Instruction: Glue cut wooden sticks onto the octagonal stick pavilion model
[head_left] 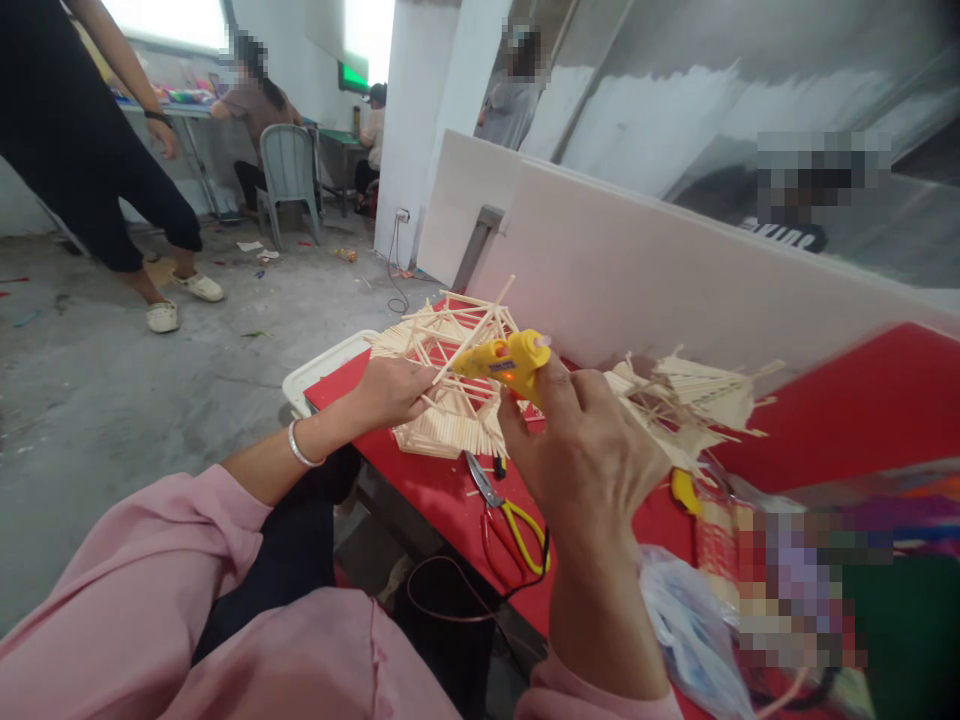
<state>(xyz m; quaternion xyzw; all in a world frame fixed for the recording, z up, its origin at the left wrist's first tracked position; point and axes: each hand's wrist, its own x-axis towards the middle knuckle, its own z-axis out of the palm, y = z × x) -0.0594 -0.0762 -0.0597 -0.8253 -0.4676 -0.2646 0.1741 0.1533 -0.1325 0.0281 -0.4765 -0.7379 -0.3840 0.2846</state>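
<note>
My right hand (pixel 585 440) is wrapped round a yellow hot glue gun (pixel 517 362), a small orange light glowing on its side. The gun's nozzle points left, toward my left hand (pixel 397 390), whose fingers pinch a thin wooden stick (pixel 465 348). Around and behind that stick stands a model built of pale wooden sticks (pixel 450 435), with slatted, roof-like panels. Whether the nozzle touches the stick I cannot tell. Just below the model, pliers with red and yellow handles (pixel 514 530) lie on the red tabletop (pixel 409 485).
A second stick structure (pixel 690 395) sits at the right. Nearer me are a clear plastic bag (pixel 686 620) and a yellow tool (pixel 684 490). White boards (pixel 637 260) stand behind the table. A cord (pixel 442 615) hangs at the front edge. A person (pixel 112 150) stands at the left.
</note>
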